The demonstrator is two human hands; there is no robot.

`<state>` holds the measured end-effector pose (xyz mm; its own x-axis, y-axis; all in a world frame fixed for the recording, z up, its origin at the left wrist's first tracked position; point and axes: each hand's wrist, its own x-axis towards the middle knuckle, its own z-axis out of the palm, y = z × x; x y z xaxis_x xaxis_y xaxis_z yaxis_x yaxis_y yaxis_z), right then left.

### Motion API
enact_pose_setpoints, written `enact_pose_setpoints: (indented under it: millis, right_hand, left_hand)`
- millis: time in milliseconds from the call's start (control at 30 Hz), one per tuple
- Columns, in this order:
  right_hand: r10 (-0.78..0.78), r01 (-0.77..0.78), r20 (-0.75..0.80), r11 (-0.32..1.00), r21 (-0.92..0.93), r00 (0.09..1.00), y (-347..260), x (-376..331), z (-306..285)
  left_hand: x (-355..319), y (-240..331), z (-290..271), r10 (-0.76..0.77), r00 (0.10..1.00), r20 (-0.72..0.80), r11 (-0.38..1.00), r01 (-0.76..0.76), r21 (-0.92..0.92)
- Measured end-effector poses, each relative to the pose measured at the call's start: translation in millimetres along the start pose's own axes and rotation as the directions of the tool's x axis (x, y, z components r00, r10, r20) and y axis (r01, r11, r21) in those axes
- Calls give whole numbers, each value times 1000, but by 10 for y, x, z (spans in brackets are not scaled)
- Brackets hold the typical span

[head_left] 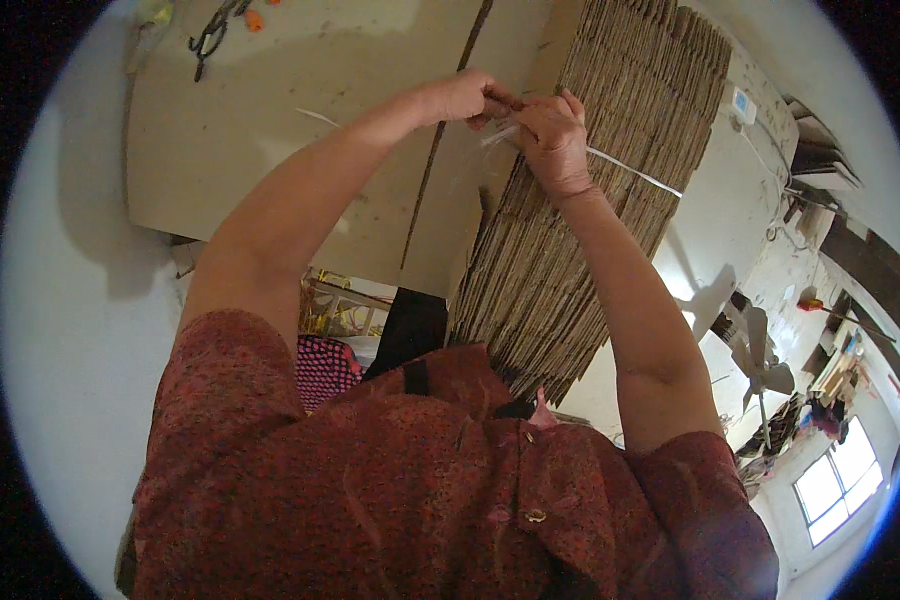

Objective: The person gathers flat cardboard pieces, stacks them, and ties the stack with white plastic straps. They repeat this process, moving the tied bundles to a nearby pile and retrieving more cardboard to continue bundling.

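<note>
A tall stack of flattened brown cardboard (580, 200) lies in front of me, its layered edges showing. A thin white strap (635, 173) crosses the stack and runs in under my right hand (555, 140). That hand is closed, its fingers bent over the strap at the stack's left edge. My left hand (475, 98) reaches in from the left and pinches, its fingertips meeting those of my right. Frayed, whitish strap material (498, 135) shows just below the fingers. Exactly what sits between the fingertips is hidden.
A pale tabletop (240, 150) with a dark seam spreads to the left. Black-handled scissors (210, 40) and a small orange object (254, 20) lie at its far left. Another white strip (316, 116) pokes out beside my left forearm. A fan (760, 365) stands at the right.
</note>
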<state>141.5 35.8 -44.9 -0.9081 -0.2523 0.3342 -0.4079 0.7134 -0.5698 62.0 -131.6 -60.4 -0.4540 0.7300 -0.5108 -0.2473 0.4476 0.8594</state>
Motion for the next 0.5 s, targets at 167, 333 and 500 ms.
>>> enact_pose_setpoints:
  millis: [167,333,500]
  right_hand:
    - [-51,53,-81,998,28,995,1,13,24]
    - [-33,42,-125,997,66,992,2,9,39]
    - [25,-8,-156,994,107,987,-37,-1,1]
  left_hand:
    - [-7,58,5,-75,997,33,990,79,-113]
    - [-87,208,64,-123,992,-8,989,122,-85]
    - [-48,144,127,72,988,-134,997,-76,-25]
